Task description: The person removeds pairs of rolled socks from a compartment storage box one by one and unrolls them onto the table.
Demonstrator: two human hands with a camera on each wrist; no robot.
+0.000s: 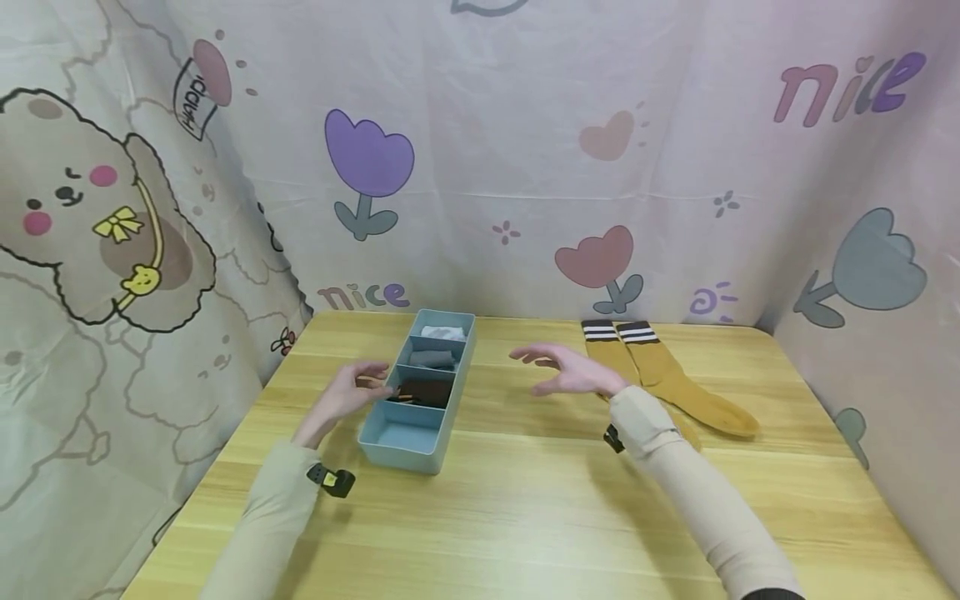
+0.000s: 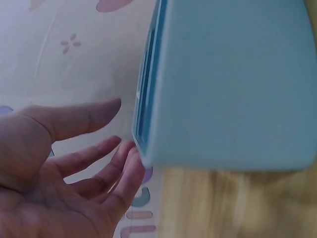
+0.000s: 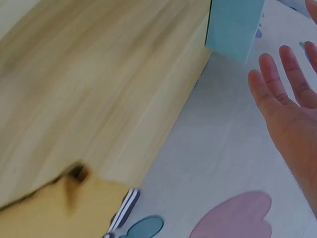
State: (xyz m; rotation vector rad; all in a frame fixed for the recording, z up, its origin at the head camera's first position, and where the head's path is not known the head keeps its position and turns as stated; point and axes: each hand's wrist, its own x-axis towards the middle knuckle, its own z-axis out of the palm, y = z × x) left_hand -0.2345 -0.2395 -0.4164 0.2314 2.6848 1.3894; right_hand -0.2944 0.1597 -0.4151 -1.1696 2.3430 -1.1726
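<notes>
A long light-blue divided box (image 1: 401,457) stands left of the middle of the table. Folded cloth items fill its compartments: a white one (image 1: 442,333) at the far end, then a grey one (image 1: 432,359) and a dark brown one (image 1: 426,393); the nearest compartment is bare. My left hand (image 1: 351,393) is at the box's left side, relaxed fingers by the rim, thumb apart in the left wrist view. Above the table between box and socks hovers my right hand (image 1: 573,372), fingers loosely spread, holding nothing. Two mustard-yellow socks (image 1: 686,392) with striped cuffs lie behind the right forearm.
The wooden table (image 1: 517,508) ends at the back and sides against hanging printed cloth (image 1: 480,150). Each wrist carries a small dark strapped device, such as the left wrist camera (image 1: 332,479). My right sleeve (image 1: 697,483) partly covers one sock.
</notes>
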